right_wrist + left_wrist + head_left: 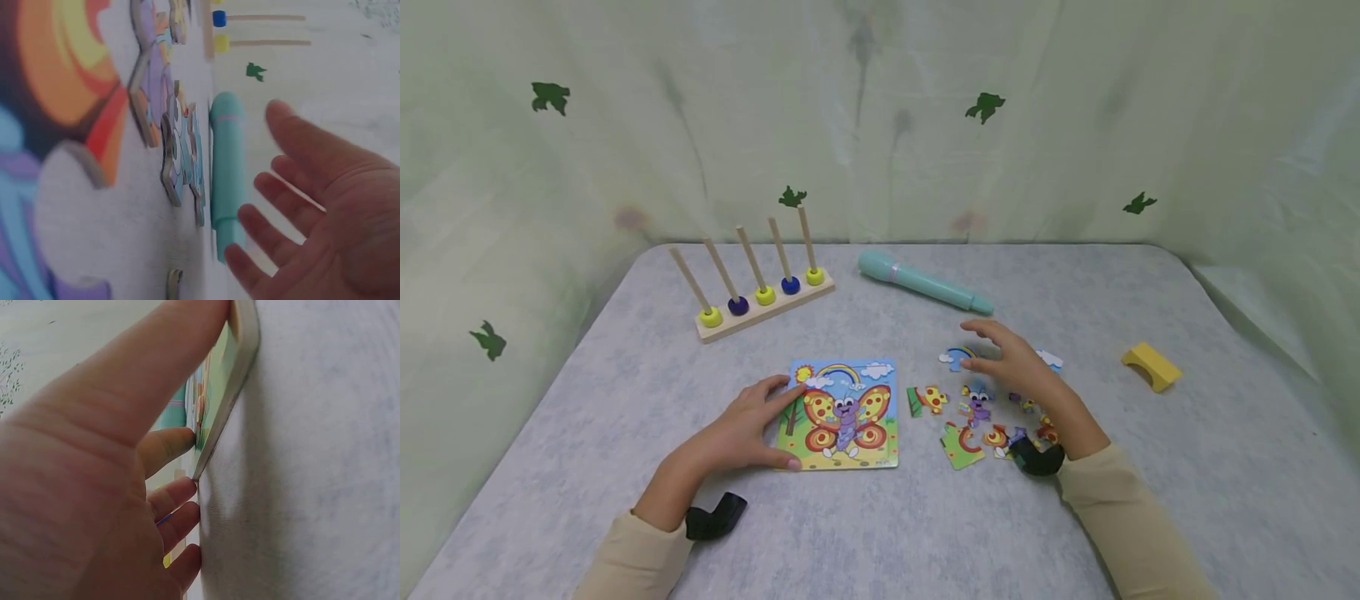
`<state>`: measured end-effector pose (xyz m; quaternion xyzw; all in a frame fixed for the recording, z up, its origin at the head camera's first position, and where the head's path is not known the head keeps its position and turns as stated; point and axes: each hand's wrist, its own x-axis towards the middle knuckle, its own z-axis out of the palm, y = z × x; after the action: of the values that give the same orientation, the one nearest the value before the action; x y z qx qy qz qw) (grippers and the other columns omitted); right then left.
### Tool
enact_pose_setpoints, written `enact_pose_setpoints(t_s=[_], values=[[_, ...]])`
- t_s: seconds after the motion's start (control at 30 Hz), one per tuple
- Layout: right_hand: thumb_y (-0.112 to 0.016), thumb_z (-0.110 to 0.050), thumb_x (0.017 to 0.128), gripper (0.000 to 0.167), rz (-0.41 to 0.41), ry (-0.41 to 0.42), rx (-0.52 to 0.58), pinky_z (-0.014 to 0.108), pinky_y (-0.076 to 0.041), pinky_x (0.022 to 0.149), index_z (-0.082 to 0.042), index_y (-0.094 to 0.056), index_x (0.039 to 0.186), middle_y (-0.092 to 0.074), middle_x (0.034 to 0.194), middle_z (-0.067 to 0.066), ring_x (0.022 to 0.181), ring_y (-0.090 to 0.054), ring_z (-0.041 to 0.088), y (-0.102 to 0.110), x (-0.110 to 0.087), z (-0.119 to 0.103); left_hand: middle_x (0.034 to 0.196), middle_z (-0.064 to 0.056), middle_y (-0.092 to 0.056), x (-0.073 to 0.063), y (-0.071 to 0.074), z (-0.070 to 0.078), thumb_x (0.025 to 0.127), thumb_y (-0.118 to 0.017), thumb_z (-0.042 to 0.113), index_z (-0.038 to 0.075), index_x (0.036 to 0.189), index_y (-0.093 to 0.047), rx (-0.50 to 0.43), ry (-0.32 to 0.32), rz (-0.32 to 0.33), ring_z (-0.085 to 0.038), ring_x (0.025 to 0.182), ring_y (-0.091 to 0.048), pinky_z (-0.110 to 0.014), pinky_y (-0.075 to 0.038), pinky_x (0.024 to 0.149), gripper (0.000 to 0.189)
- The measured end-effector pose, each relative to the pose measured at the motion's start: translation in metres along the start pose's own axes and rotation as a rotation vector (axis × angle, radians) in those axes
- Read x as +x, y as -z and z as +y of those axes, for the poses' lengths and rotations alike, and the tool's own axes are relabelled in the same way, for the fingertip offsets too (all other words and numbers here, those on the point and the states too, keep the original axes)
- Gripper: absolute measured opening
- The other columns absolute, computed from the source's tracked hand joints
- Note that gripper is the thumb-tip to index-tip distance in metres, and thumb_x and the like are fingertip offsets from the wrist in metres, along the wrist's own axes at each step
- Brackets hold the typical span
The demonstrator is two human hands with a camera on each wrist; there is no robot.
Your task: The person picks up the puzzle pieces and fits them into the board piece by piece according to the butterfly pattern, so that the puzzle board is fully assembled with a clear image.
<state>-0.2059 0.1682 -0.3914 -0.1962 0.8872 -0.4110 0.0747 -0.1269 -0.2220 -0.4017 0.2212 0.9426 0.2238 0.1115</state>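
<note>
A square butterfly puzzle board (847, 417) lies flat on the table, its picture facing up. My left hand (741, 429) rests at its left side, thumb on the near left corner and index finger on the upper left. In the left wrist view the other fingers (181, 565) touch the table beside the board's edge (228, 403). My right hand (1018, 358) hovers over loose puzzle pieces (977, 404), fingers apart and holding nothing. Below its thumb lies a rainbow piece (955, 358). The right wrist view shows the empty right palm (325, 219) above the pieces (175, 156).
A wooden peg stand (767, 315) with yellow and blue rings stands at the back left. A teal toy microphone (925, 285) lies at the back, beyond the right hand. A yellow arch block (1152, 367) sits on the right. Curtains with green leaf shapes hang behind the table.
</note>
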Motion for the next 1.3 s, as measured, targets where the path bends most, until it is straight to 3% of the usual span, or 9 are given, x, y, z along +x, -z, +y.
enact_pose_setpoints(t_s=[0.33, 0.73, 0.9, 1.1, 1.3], values=[[-0.062, -0.03, 0.086, 0.054, -0.011, -0.062, -0.039, 0.045, -0.024, 0.101, -0.012, -0.043, 0.134, -0.039, 0.137, 0.008, 0.127, -0.03, 0.025, -0.006, 0.001, 0.026, 0.14, -0.017, -0.022, -0.001, -0.001, -0.001, 0.06, -0.071, 0.061, 0.011, 0.141, -0.032, -0.01, 0.006, 0.009, -0.039, 0.125, -0.02, -0.057, -0.024, 0.095, 0.102], [-0.064, -0.02, 0.085, 0.039, 0.024, 0.046, -0.155, 0.045, -0.032, 0.095, -0.007, -0.057, 0.12, -0.051, 0.124, 0.012, 0.118, -0.042, 0.029, -0.009, 0.001, 0.026, 0.141, -0.016, -0.021, 0.0, -0.005, -0.005, 0.06, -0.071, 0.061, 0.012, 0.141, -0.032, -0.028, 0.006, 0.019, -0.038, 0.126, -0.018, -0.058, -0.023, 0.095, 0.102], [-0.062, -0.022, 0.086, 0.038, 0.037, 0.072, -0.166, 0.047, -0.034, 0.094, -0.008, -0.058, 0.121, -0.049, 0.125, 0.012, 0.118, -0.041, 0.029, -0.007, 0.002, 0.011, 0.141, -0.017, -0.021, -0.001, -0.004, -0.005, 0.061, -0.071, 0.061, 0.011, 0.141, -0.031, -0.031, -0.003, 0.024, -0.04, 0.126, -0.018, -0.059, -0.022, 0.094, 0.102], [-0.062, -0.018, 0.086, 0.037, 0.064, 0.209, -0.131, 0.044, -0.037, 0.092, -0.005, -0.057, 0.12, -0.051, 0.123, 0.011, 0.115, -0.044, 0.026, -0.012, 0.003, -0.026, 0.141, -0.017, -0.021, -0.001, -0.004, -0.004, 0.061, -0.07, 0.062, 0.011, 0.141, -0.032, -0.026, -0.001, 0.025, -0.039, 0.126, -0.019, -0.059, -0.023, 0.095, 0.101], [-0.062, -0.018, 0.086, 0.036, 0.058, 0.319, -0.117, 0.039, -0.04, 0.091, -0.006, -0.058, 0.119, -0.051, 0.121, 0.009, 0.113, -0.045, 0.022, -0.033, 0.006, -0.062, 0.142, -0.015, -0.02, -0.002, -0.004, 0.0, 0.061, -0.066, 0.066, 0.011, 0.14, -0.032, -0.012, 0.009, 0.026, -0.038, 0.127, -0.018, -0.058, -0.023, 0.095, 0.102]])
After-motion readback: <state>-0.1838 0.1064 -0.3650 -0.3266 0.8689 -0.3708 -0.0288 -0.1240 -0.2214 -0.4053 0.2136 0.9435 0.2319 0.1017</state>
